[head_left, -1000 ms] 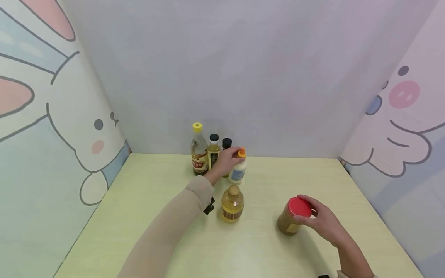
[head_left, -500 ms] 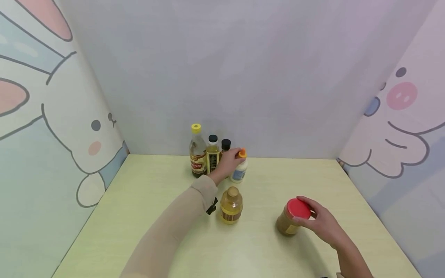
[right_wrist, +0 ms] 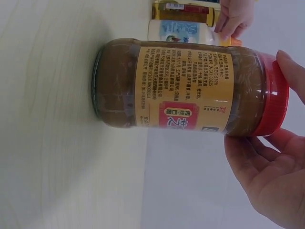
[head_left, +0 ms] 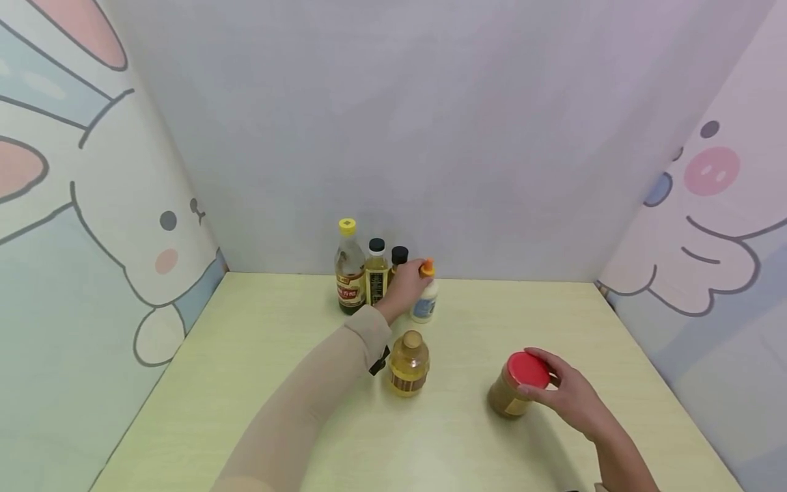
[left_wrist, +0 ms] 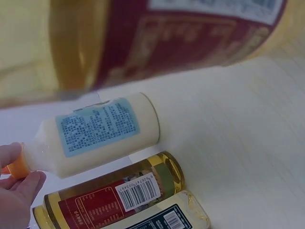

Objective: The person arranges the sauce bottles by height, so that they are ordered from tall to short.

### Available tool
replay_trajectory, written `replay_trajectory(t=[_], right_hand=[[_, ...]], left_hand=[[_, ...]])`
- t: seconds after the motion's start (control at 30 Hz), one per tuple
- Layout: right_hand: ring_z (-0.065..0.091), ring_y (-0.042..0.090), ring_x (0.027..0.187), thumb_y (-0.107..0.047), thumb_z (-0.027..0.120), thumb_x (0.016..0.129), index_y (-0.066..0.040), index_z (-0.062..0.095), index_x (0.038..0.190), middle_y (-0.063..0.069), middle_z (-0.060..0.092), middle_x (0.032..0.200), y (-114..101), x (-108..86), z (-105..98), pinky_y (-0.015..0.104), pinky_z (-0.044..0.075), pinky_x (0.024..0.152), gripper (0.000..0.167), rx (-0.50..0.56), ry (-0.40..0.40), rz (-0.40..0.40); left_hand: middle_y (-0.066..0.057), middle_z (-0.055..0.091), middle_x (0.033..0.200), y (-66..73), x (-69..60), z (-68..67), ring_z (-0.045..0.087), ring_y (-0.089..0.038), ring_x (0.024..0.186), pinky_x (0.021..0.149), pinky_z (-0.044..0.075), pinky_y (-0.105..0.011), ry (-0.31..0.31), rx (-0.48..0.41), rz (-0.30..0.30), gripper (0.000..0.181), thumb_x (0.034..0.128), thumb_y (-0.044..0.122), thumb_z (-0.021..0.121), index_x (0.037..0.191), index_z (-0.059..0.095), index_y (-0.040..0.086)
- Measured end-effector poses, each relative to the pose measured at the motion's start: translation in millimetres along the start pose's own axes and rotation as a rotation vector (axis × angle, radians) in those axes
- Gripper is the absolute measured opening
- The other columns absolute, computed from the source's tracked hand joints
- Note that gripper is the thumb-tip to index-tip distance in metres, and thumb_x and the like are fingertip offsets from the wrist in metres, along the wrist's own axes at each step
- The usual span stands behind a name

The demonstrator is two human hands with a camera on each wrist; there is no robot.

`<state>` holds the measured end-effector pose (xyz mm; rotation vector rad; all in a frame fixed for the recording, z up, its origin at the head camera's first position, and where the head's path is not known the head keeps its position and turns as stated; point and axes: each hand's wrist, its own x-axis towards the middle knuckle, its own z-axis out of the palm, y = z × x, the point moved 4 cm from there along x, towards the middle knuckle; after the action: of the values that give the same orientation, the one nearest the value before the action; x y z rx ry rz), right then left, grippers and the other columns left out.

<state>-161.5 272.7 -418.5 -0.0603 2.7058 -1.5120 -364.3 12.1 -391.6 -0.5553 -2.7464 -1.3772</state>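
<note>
In the head view my left hand (head_left: 402, 290) pinches the orange cap of a white squeeze bottle (head_left: 423, 307), at the right end of a row of bottles. The left wrist view shows thumb and finger on that orange cap (left_wrist: 19, 164). My right hand (head_left: 574, 396) grips the red lid (head_left: 529, 369) of a brown jar of paste (head_left: 509, 398) at the right of the table. Seen from the right wrist, thumb and fingers lie on opposite sides of this lid, and the jar's base (right_wrist: 102, 86) meets the tabletop.
A yellow-capped bottle (head_left: 350, 280), a black-capped oil bottle (head_left: 377, 273) and a partly hidden black-capped bottle (head_left: 399, 255) stand left of the white one. An oil bottle with a gold cap (head_left: 408, 369) stands in front, close to my left sleeve. A pale wall (head_left: 393, 137) rises behind the table.
My left hand has shifted slightly right with the white squeeze bottle, widening its distance from the bottles on its left. The right hand and the jar have stayed in place.
</note>
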Motion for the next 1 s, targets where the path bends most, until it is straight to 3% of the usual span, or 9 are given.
replay_trajectory(t=[0.53, 0.8, 1.0], right_hand=[[0.052, 0.042, 0.115, -0.016, 0.079, 0.083, 0.0, 0.045, 0.141, 0.023, 0.047, 0.133, 0, -0.5, 3, 0.026, 0.054, 0.075, 0.068, -0.001, -0.001, -0.001], [0.053, 0.042, 0.115, -0.017, 0.079, 0.084, 0.0, 0.045, 0.141, 0.022, 0.048, 0.133, -1, -1.9, 0, 0.026, 0.054, 0.075, 0.069, -0.029, 0.0, 0.002], [0.052, 0.043, 0.115, -0.016, 0.079, 0.084, 0.0, 0.045, 0.14, 0.023, 0.048, 0.133, -1, -1.7, 0, 0.026, 0.054, 0.075, 0.068, -0.016, -0.002, -0.004]], left_hand=[[-0.016, 0.062, 0.122, -4.9, 0.5, -1.8, 0.061, -0.027, 0.11, 0.086, 0.052, -0.037, 0.04, 0.084, -0.016, 0.032, 0.0992, 0.009, 0.058, 0.129, 0.055, -0.002], [-0.019, 0.054, 0.136, -0.5, -4.3, -1.0, 0.054, -0.028, 0.121, 0.097, 0.047, -0.038, 0.011, 0.04, -0.024, 0.051, 0.1001, 0.016, 0.058, 0.144, 0.041, -0.003], [-0.018, 0.05, 0.14, 3.2, -13.6, -7.1, 0.051, -0.03, 0.123, 0.1, 0.044, -0.043, 0.009, -0.005, -0.026, 0.056, 0.1, 0.02, 0.059, 0.147, 0.038, -0.002]])
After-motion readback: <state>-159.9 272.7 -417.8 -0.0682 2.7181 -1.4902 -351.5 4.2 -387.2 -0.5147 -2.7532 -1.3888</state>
